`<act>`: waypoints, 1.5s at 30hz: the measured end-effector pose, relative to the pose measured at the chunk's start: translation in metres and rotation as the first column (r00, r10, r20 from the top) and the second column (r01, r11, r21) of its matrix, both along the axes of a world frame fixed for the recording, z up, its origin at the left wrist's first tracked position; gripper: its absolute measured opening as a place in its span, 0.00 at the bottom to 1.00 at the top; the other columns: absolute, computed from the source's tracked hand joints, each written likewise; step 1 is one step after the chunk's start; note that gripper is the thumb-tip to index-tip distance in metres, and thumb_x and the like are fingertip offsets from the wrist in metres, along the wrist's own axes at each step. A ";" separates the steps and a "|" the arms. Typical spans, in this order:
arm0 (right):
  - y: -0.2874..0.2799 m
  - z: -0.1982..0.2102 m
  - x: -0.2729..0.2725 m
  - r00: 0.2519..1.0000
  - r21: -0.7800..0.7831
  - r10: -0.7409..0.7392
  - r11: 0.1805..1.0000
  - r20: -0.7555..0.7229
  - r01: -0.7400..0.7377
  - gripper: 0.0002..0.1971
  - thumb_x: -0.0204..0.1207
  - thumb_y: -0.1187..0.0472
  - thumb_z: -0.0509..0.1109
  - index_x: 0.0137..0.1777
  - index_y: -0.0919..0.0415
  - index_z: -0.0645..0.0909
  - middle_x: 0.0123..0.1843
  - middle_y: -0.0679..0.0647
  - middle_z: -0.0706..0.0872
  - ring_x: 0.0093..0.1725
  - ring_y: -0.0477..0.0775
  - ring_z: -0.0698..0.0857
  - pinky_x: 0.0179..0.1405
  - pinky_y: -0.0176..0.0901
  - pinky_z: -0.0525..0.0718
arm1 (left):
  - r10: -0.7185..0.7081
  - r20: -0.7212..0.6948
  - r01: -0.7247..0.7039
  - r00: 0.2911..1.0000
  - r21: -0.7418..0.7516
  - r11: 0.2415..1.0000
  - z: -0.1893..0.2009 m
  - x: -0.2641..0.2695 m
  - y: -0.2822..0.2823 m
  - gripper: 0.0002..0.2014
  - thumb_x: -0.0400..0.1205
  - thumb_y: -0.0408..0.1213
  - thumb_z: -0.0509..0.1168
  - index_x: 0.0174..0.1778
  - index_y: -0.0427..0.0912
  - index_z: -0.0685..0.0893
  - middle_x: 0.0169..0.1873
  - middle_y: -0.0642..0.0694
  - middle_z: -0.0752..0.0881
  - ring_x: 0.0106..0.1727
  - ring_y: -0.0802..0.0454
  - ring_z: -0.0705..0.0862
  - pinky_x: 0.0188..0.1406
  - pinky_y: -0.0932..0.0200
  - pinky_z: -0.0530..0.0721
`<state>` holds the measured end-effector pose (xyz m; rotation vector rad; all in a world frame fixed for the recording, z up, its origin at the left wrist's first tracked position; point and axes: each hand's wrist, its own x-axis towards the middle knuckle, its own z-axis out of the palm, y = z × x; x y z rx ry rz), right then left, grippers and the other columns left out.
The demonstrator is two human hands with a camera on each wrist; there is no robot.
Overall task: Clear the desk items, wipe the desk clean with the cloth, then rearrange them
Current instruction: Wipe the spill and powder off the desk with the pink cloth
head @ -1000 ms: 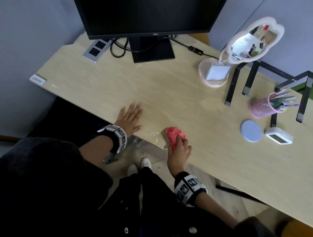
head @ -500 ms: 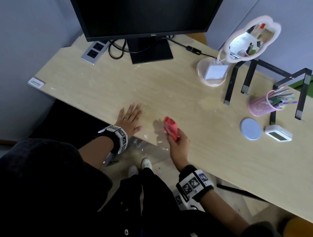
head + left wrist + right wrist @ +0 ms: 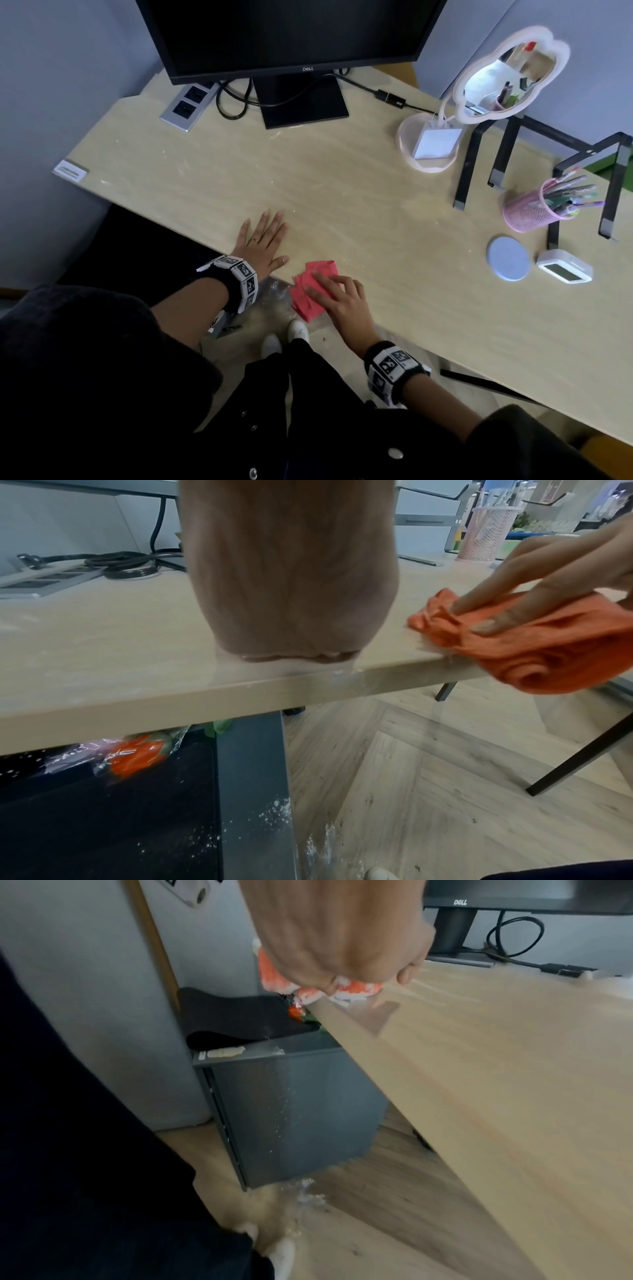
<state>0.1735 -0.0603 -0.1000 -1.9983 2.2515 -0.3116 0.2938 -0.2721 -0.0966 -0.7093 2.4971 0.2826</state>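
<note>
My left hand (image 3: 263,240) lies flat on the pale wooden desk (image 3: 376,205) near its front edge, fingers straight; the left wrist view shows its palm (image 3: 291,574) pressed on the top. Just to its right, my right hand (image 3: 337,298) presses a red cloth (image 3: 308,294) against the desk edge. The cloth (image 3: 534,656) bulges over the edge, and the right hand's fingers (image 3: 507,588) lie fairly straight on top of it. In the right wrist view the cloth (image 3: 342,991) shows under the hand (image 3: 342,934). White powder (image 3: 284,1104) falls off the edge.
A monitor (image 3: 291,34) and power strip (image 3: 190,104) stand at the back. On the right are a cloud-shaped mirror (image 3: 507,75), black stand (image 3: 513,150), pink pen cup (image 3: 534,209), round blue disc (image 3: 508,253) and white clock (image 3: 565,267). Under the desk sits a grey cabinet (image 3: 291,1110).
My right hand has drawn the cloth left and toward me to the desk's front edge, where it now hangs over, flatter under the fingers. The left hand has stayed put.
</note>
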 end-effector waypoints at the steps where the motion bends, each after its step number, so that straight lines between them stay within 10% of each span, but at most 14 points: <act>1: 0.008 0.001 -0.008 1.000 0.006 0.030 1.000 -0.007 -0.030 0.21 0.76 0.55 0.63 0.69 0.42 0.75 0.74 0.46 0.76 0.61 0.55 0.73 0.55 0.49 0.70 | 0.002 -0.006 -0.002 1.000 -0.004 1.000 0.000 0.000 -0.001 0.35 0.86 0.57 0.39 0.81 0.45 0.31 0.73 0.49 0.21 0.71 0.49 0.16 0.77 0.38 0.31; 11: 0.067 0.015 -0.046 0.979 0.013 -0.169 0.986 0.117 0.168 0.18 0.76 0.56 0.62 0.66 0.54 0.77 0.67 0.55 0.83 0.47 0.58 0.77 0.40 0.51 0.83 | 0.008 -0.001 -0.008 1.000 0.032 0.999 0.001 -0.001 -0.002 0.35 0.86 0.57 0.39 0.81 0.44 0.30 0.72 0.50 0.19 0.66 0.50 0.13 0.77 0.38 0.30; 17: 0.013 0.019 -0.020 0.639 -0.018 -0.530 0.761 0.558 0.648 0.23 0.70 0.70 0.67 0.66 0.64 0.78 0.54 0.61 0.88 0.49 0.61 0.85 0.47 0.45 0.80 | 0.021 -0.004 -0.021 1.000 0.008 1.000 0.003 -0.001 0.000 0.34 0.86 0.56 0.40 0.81 0.44 0.30 0.71 0.49 0.20 0.80 0.46 0.25 0.78 0.38 0.33; 25: -0.038 -0.004 0.035 0.979 -0.063 -0.060 0.995 0.196 0.074 0.16 0.74 0.56 0.67 0.62 0.48 0.83 0.68 0.50 0.82 0.58 0.55 0.72 0.53 0.45 0.72 | 0.027 -0.013 -0.027 1.000 -0.025 0.999 -0.003 -0.002 0.000 0.32 0.87 0.53 0.39 0.81 0.43 0.33 0.73 0.48 0.22 0.82 0.45 0.30 0.79 0.37 0.35; 30: -0.013 -0.003 0.013 0.988 -0.028 0.135 0.990 -0.081 -0.137 0.18 0.72 0.53 0.58 0.59 0.47 0.84 0.65 0.50 0.84 0.63 0.58 0.72 0.56 0.48 0.68 | 0.023 -0.006 -0.023 1.000 0.003 1.000 -0.004 -0.003 -0.001 0.32 0.87 0.53 0.38 0.81 0.43 0.33 0.73 0.47 0.22 0.81 0.45 0.29 0.79 0.37 0.35; 40: 0.109 0.002 -0.040 0.982 -0.016 -0.095 0.995 -0.164 0.094 0.21 0.72 0.55 0.59 0.65 0.45 0.73 0.73 0.48 0.72 0.67 0.58 0.72 0.65 0.59 0.65 | 0.010 0.014 -0.011 1.000 0.063 0.998 -0.001 -0.003 -0.003 0.31 0.87 0.52 0.37 0.80 0.44 0.29 0.72 0.50 0.19 0.79 0.47 0.25 0.79 0.38 0.33; 45: 0.105 0.002 -0.006 0.882 -0.037 -0.472 0.881 0.007 0.472 0.20 0.72 0.66 0.67 0.65 0.53 0.78 0.66 0.60 0.82 0.49 0.65 0.78 0.44 0.51 0.79 | 0.000 0.003 0.000 1.000 0.005 1.000 -0.003 -0.004 -0.002 0.32 0.87 0.52 0.37 0.81 0.43 0.30 0.72 0.47 0.20 0.81 0.45 0.27 0.79 0.38 0.36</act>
